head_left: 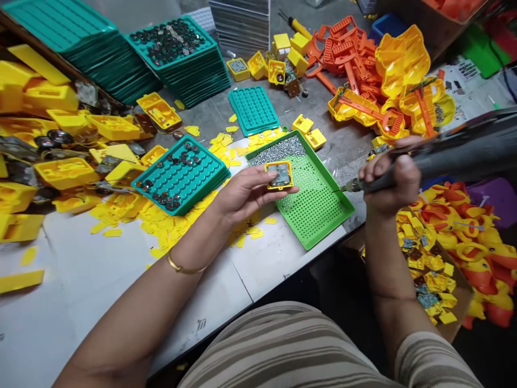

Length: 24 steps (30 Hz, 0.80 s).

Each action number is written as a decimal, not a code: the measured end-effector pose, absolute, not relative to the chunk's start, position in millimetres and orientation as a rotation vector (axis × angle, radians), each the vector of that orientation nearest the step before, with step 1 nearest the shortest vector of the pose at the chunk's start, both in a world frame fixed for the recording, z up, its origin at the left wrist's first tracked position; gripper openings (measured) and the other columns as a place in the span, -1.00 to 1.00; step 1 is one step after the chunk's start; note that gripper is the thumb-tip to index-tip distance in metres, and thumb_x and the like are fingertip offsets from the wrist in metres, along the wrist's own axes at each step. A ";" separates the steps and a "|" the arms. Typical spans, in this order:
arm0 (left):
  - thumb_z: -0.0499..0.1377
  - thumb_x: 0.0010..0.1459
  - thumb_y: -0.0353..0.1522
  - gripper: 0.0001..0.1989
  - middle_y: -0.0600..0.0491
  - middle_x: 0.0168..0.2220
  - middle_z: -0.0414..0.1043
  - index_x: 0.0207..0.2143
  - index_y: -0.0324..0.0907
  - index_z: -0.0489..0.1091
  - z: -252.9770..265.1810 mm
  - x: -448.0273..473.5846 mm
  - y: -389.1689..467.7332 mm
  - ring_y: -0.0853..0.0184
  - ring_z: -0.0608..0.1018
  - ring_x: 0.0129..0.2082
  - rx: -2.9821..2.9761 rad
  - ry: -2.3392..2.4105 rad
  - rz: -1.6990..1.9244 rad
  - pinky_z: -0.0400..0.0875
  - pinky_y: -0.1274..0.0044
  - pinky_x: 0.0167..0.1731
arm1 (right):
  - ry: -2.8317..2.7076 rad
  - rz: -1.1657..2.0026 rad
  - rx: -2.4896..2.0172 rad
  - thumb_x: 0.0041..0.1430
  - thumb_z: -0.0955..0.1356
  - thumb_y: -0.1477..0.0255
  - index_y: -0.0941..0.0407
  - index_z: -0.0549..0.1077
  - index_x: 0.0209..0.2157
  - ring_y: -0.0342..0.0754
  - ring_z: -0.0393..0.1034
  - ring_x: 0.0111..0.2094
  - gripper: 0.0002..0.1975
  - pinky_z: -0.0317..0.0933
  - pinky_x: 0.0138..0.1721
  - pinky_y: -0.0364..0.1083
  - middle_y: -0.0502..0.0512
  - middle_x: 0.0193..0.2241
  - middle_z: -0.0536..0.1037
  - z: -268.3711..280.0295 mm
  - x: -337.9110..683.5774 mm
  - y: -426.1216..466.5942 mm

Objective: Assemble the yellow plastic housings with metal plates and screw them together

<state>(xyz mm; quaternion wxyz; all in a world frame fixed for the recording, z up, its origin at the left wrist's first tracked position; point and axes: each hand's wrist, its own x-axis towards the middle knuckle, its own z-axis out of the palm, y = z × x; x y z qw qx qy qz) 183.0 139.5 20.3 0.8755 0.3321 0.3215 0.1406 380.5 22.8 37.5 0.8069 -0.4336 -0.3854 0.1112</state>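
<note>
Left hand (258, 191) grips a small square yellow plastic box with a grey inset face (278, 175), thumb on top, fingers beneath, over the tray; grey side up, presumably to keep it reachable. Right hand (390, 172) is wrapped round a dark, long-bodied power screwdriver (444, 153), bit aimed leftward, well apart from the box. The bright green perforated plastic tray (315, 202) sits between them on the worktop (100, 285), likely for short reach. Small silvery metal screws (283, 151) heap at its far end, probably for easy picking.
</note>
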 end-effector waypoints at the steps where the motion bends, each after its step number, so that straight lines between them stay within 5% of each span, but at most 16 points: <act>1: 0.12 0.14 -0.54 -0.80 -0.19 -0.22 0.56 -0.20 -0.41 0.46 21.8 179.9 137.1 0.17 0.66 -0.27 0.664 0.693 0.318 0.58 0.61 -0.38 | -0.838 0.223 -0.953 0.04 0.39 0.31 0.05 0.41 -0.33 -0.22 0.10 -0.74 -0.84 0.14 -0.70 -0.18 -0.17 -0.70 0.22 31.1 378.3 25.6; 19: 0.26 0.07 -0.46 -0.68 -0.30 0.04 0.47 -0.09 -0.35 0.45 -5.8 117.7 60.5 0.03 0.64 -0.19 0.454 0.884 0.089 0.60 0.54 -0.41 | -0.865 0.218 -1.158 0.05 0.42 0.19 0.00 0.35 -0.30 -0.16 0.19 -0.72 -0.74 0.13 -0.70 -0.13 -0.16 -0.65 0.22 -1.5 375.2 42.6; 24: 0.27 0.06 -0.45 -0.72 -0.24 -0.07 0.54 -0.14 -0.32 0.46 -5.0 123.1 49.7 0.08 0.65 -0.21 0.474 0.960 0.074 0.60 0.53 -0.38 | -0.884 0.229 -1.148 0.03 0.44 0.20 -0.01 0.36 -0.32 -0.16 0.17 -0.71 -0.76 0.14 -0.69 -0.11 -0.14 -0.62 0.24 -5.1 373.6 42.9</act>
